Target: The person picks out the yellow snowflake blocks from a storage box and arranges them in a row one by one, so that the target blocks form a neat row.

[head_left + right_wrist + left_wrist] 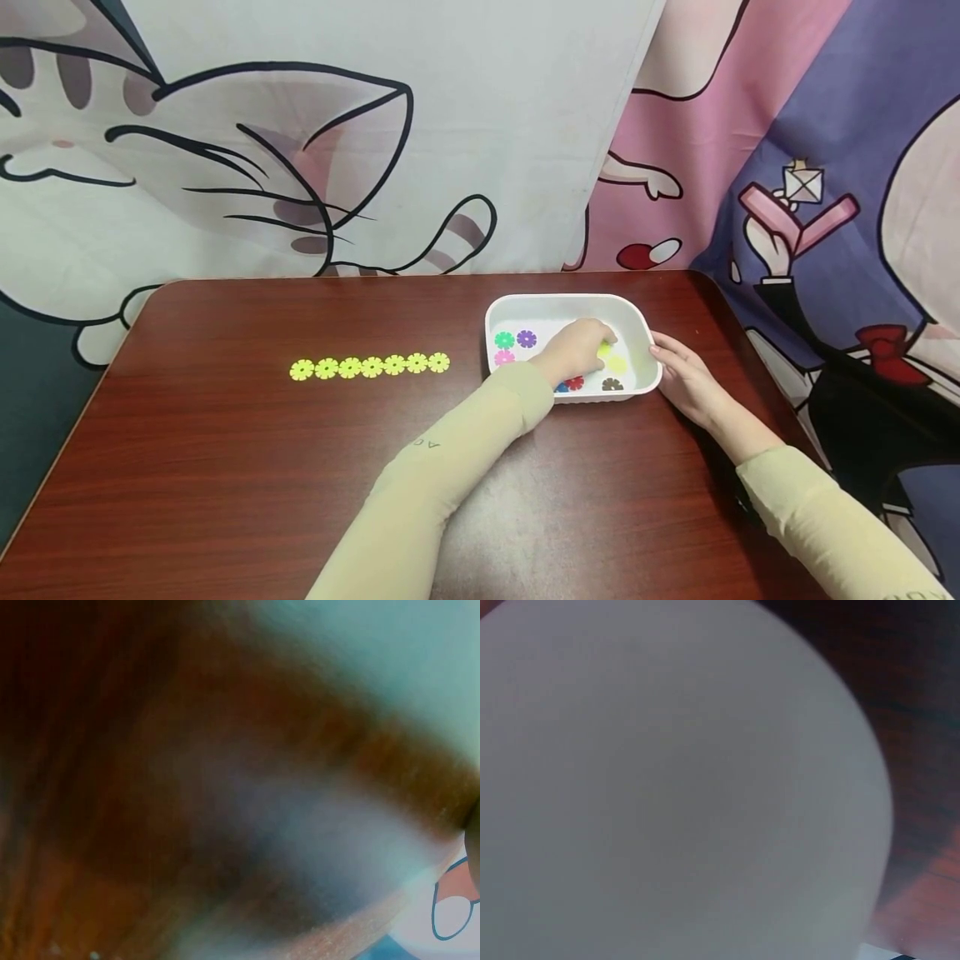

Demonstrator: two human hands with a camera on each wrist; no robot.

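My left hand (576, 348) reaches down into the white tray (637, 379), thumb and index finger on either side of a yellow flower-shaped disc (604, 350). I cannot tell whether they pinch it. Another yellow disc (617, 364) lies just beside the thumb. My right hand (690, 379) holds the tray at its right rim. Around the left hand in the tray are green (505, 340), purple (527, 339), pink (504, 357), red (574, 382) and dark brown (612, 384) discs, plus a partly hidden blue one (561, 387). Both wrist views are blurred and show neither hand's fingertips plainly.
A straight row of several yellow flower discs (372, 367) lies on the brown table (300, 467), left of the tray. Behind the table's back edge hangs a cartoon-printed cloth (525, 150). The left forearm's sleeve (450, 467) crosses in front of the tray.
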